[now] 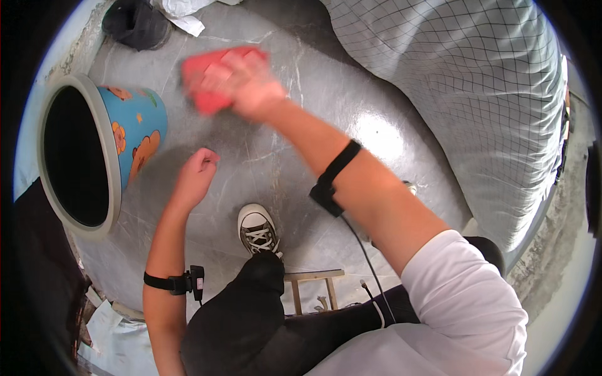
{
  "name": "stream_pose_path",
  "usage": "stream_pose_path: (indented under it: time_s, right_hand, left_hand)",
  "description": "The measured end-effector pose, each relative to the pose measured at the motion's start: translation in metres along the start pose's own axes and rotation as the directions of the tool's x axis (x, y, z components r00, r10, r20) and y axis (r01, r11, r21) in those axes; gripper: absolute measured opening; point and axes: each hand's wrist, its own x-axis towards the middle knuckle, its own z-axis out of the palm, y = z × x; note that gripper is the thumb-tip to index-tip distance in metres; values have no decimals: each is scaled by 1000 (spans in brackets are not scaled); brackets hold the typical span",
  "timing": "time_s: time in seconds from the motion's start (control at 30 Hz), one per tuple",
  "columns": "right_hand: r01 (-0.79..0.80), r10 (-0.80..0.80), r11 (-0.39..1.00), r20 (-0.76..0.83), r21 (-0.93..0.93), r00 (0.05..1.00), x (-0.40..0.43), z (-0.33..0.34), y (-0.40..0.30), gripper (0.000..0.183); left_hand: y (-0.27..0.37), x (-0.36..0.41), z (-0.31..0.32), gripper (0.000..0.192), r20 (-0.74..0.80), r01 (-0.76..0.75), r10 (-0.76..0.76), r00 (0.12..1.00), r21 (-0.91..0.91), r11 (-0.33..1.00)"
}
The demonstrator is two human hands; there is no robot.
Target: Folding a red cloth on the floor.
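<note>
My right hand [249,84], blurred, is spread over a red cloth [207,101] above or on the grey marbled floor [225,188]; the blur hides whether the cloth touches the floor. Nearer to me, my left hand [200,171] is curled, and no object shows in it. It is to the right of a blue bin [141,127] with cartoon figures and a pale rim. Both forearms wear black straps with small devices, and cables run from them.
A black object [136,23] and white crumpled material [181,14] lie at the far left. Checked fabric [451,94] hangs along the right side. My sneaker [257,228] stands on the floor, with a wooden frame [315,275] behind it.
</note>
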Motion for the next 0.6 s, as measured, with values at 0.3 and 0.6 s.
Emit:
stream_pose_path:
  time_s: [0.3, 0.6]
  right_hand:
    - [-675, 695, 717, -108, 175, 710, -57, -17, 126, 80]
    - [-25, 25, 1000, 114, -3, 993, -72, 31, -116, 74]
  left_hand:
    - [0, -14, 0, 25, 88, 101, -94, 992, -81, 992]
    - [5, -15, 8, 19, 571, 63, -181, 801, 221, 973]
